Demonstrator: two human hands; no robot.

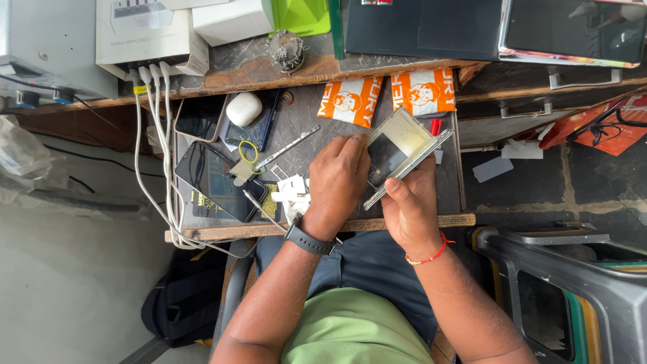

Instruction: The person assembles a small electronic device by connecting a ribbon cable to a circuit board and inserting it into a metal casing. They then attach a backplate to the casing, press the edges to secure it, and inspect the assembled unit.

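1. Right hand (412, 209) has its grip clamped on the lower edge of the metal phone frame (399, 152), tilted up over the counter (303, 121).
2. Left hand (339, 178) sits just left, fingertips pressing its face.
3. Long axis runs lower-left to upper-right.

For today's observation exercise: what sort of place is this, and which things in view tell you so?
Probably a phone repair bench. The hands, left hand and right hand, hold an opened metal phone frame; other phones lie on the worn worktop, and white cables hang from a charger box.
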